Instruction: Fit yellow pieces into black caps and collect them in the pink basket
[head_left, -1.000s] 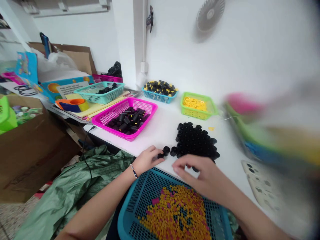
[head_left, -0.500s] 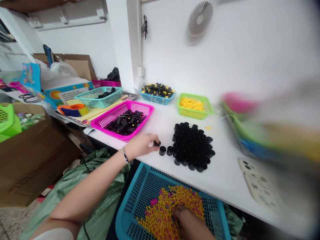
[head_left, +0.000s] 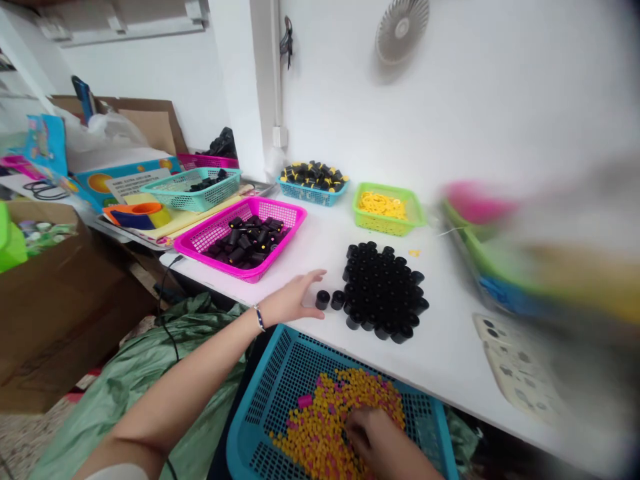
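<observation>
My left hand (head_left: 294,298) is open, thumb and fingers spread on either side of a short black cylinder (head_left: 323,300) on the white table. Another black cylinder (head_left: 338,300) stands just right of it, beside a tight cluster of upright black cylinders (head_left: 383,290). Below the table edge, my right hand (head_left: 367,430) reaches into a blue basket (head_left: 250,400), its fingers curled among small yellow and pink pieces (head_left: 320,437). What those fingers hold, if anything, is hidden. A larger pink piece (head_left: 305,401) lies on the pile.
A pink basket (head_left: 200,250) of black parts stands left on the white table (head_left: 445,353). Behind are a blue basket (head_left: 310,195) of black-and-yellow parts and a green basket (head_left: 390,227) of yellow pieces. Blurred containers and a phone case (head_left: 515,363) lie right.
My left hand held a dark piece and has now opened around the nearest cylinder; that piece no longer shows in it. My right hand remains in the blue basket, its fingers more drawn in.
</observation>
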{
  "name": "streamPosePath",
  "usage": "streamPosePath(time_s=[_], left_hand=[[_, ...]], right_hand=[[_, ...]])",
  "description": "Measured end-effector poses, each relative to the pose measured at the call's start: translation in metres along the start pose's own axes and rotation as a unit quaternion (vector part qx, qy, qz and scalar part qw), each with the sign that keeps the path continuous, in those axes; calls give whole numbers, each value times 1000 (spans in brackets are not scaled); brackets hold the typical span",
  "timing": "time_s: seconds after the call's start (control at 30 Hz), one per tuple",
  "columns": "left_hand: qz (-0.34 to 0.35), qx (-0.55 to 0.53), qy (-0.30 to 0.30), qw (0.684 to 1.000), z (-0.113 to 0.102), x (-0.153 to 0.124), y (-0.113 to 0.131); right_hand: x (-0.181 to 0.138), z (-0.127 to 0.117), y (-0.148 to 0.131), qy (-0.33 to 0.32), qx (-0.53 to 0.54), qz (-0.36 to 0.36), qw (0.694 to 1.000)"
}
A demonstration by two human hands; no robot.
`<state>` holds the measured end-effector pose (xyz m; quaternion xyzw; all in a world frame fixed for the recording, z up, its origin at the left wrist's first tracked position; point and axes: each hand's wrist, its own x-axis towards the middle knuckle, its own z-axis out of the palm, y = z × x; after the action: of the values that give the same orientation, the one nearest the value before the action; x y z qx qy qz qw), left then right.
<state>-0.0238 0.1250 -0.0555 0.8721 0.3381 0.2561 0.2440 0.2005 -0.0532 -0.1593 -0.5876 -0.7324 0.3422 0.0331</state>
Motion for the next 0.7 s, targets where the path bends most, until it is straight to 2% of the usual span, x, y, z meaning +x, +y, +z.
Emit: streamPosePath(time_s=[0.07,0.17,0.27,0.37,0.5,0.7], left_hand=[[-43,-60,4,997,19,-5,-4],[-79,-102,17,992,24,-10,-10],[-59,-136,0,989,18,-17,-15],[-19,-179,-23,983,16,-22,-21],[0,-172,-21,985,18,-25,-26],[31,-161,-22,986,17,-24,-24]], right_hand=[[-1,-22,-18,20,21,-38,999],[3,-57,-48,93,56,-96,989],[18,-82,-71,201,57,-138,968],[42,-92,-82,286,9,-172,943],[66,-97,-87,301,-48,-205,930],[72,-110,-94,264,-38,-187,945]])
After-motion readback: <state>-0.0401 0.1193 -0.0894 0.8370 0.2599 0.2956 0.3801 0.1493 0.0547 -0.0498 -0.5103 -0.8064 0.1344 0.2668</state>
